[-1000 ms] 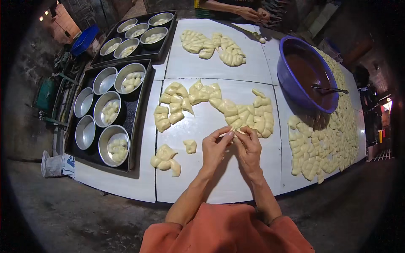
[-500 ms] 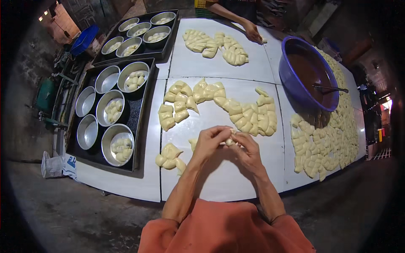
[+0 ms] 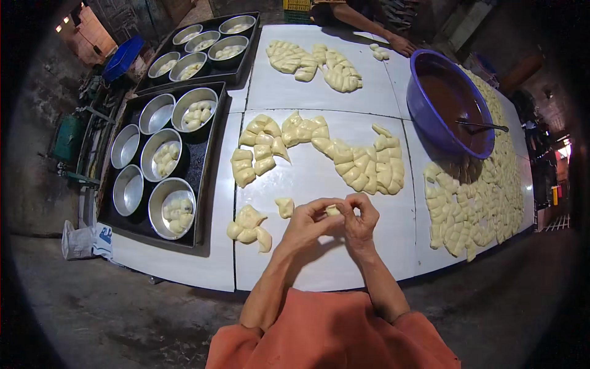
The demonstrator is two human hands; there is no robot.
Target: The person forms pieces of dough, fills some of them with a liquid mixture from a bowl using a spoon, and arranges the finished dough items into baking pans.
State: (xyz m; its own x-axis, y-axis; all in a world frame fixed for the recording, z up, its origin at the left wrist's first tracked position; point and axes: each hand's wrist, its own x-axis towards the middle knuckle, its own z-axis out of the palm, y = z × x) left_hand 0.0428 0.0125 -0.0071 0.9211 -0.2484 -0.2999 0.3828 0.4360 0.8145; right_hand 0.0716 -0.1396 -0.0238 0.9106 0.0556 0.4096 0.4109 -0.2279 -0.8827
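Between my two hands, over the near middle of the table, is a small piece of pale dough (image 3: 332, 210). My left hand (image 3: 307, 222) curls its fingers round one side of it, while my right hand (image 3: 361, 222) pinches it from the other. The fingers cover much of the piece. Just left of my left wrist lie a loose dough bit (image 3: 284, 207) and a small clump of dough pieces (image 3: 248, 228). Beyond my hands, a curved band of cut dough pieces (image 3: 355, 161) spreads over the white tabletop (image 3: 301, 175).
Black trays (image 3: 203, 203) at left carry round metal pans, several with dough balls. A purple basin (image 3: 424, 117) of brown filling with a spoon (image 3: 482, 126) stands at right, beside a sheet of cut dough (image 3: 473, 215). Across the table is another person's hand (image 3: 402, 45) near dough balls (image 3: 379, 52).
My hands have drawn slightly nearer to me, and the right fingers have turned upward round the dough. The other person's hand has shifted right, away from the small dough balls.
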